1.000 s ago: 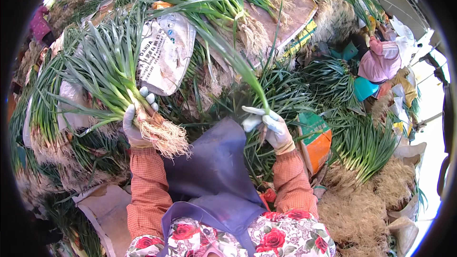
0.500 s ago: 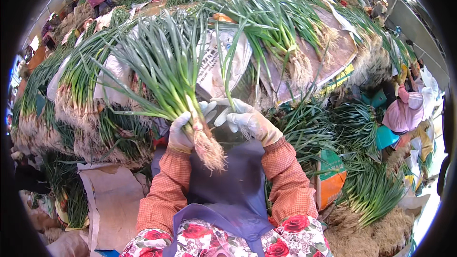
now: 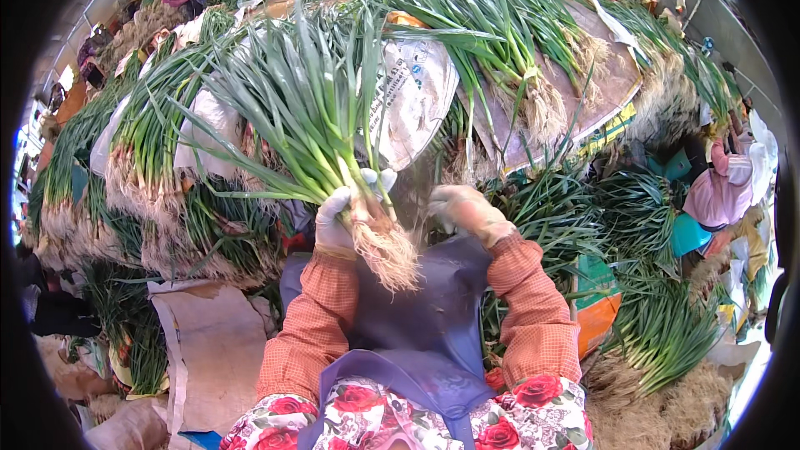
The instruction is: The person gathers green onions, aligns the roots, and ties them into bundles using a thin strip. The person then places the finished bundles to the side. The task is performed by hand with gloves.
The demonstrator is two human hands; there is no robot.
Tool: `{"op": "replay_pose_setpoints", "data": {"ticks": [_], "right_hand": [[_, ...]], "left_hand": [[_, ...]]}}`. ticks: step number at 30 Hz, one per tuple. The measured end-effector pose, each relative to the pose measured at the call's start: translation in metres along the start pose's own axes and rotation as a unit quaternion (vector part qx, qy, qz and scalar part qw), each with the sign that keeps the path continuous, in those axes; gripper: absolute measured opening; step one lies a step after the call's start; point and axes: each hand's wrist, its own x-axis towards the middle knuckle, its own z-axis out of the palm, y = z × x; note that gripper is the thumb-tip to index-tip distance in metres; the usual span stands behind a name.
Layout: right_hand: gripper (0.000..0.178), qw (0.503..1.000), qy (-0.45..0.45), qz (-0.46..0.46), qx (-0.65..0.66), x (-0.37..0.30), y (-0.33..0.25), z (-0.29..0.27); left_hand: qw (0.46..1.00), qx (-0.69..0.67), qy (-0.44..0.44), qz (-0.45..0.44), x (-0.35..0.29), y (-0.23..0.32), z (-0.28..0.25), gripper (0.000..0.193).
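Note:
My gloved left hand [image 3: 335,218] is wrapped round a bunch of green garlic [image 3: 340,162]. The bunch tilts, with its long flat leaves fanning up and to the left and its pale, stringy roots hanging towards my lap. My gloved right hand [image 3: 471,210] is a short way to the right of the roots, apart from the bunch. Its fingers are bent and smeared by motion, so whether they hold anything does not show. Below both hands lies the dark blue apron [image 3: 408,300] over my lap.
More green garlic [image 3: 146,150] is heaped ahead on the left, and another pile [image 3: 508,42] lies on sheeting at the right. Bundles [image 3: 658,325] lie beside my right arm. A flattened sack [image 3: 212,342] is at the lower left. A person in pink [image 3: 718,187] sits at the far right.
My right hand has moved away to the right from the bunch; the single stalk it held no longer shows in it. My left hand still grips the bunch. The view has shifted slightly.

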Motion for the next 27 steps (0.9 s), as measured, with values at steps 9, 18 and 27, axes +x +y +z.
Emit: {"op": "replay_pose_setpoints", "data": {"ticks": [9,18,27], "right_hand": [[0.033,0.975,-0.027,-0.037,0.216,-0.007,-0.049,0.012],[0.026,0.897,0.0,-0.148,0.418,0.01,0.002,0.004],[0.022,0.907,0.12,-0.126,0.384,0.007,-0.027,0.041]], "left_hand": [[0.999,0.001,0.029,-0.014,0.007,-0.002,-0.007,0.059],[1.0,0.012,0.007,-0.027,0.007,-0.003,-0.003,0.056],[0.994,0.072,0.064,-0.057,0.013,-0.013,-0.027,0.051]]}}
